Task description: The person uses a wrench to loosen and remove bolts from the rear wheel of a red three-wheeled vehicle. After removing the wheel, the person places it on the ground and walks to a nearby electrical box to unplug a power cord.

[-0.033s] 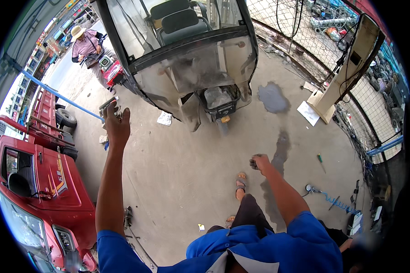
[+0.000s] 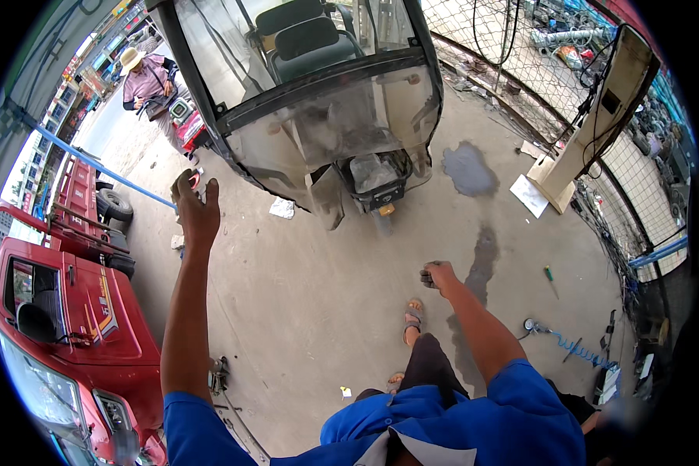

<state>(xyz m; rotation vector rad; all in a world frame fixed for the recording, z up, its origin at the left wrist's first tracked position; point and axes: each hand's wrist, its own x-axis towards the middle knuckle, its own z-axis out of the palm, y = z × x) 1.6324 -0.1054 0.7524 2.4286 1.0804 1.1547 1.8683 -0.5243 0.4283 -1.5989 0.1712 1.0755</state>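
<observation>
My left hand (image 2: 199, 213) is raised at arm's length on the left, thumb standing apart from the bent fingers. A small reddish bit shows between thumb and fingers; what it belongs to is too small to tell. Lower and to the right, my right hand (image 2: 440, 276) hangs over the floor with its fingers curled in. Those fingers look dark, and whatever may be inside them is hidden. Ahead stands a three-wheeled vehicle (image 2: 349, 128) with a cloudy clear front sheet and a black basket (image 2: 396, 186) low at its front. Neither hand touches it.
A red truck (image 2: 105, 303) stands at left, beneath a blue pole (image 2: 101, 163). A person (image 2: 151, 85) in a straw hat is at far left. On the right are a screwdriver (image 2: 550, 279), a blue coiled hose (image 2: 575, 349) with a gauge, a beige panel (image 2: 606, 116) and wire fencing.
The view has shifted slightly. My left hand has turned a little, and the red-ended thing at its fingers shows less. My right hand has moved slightly left.
</observation>
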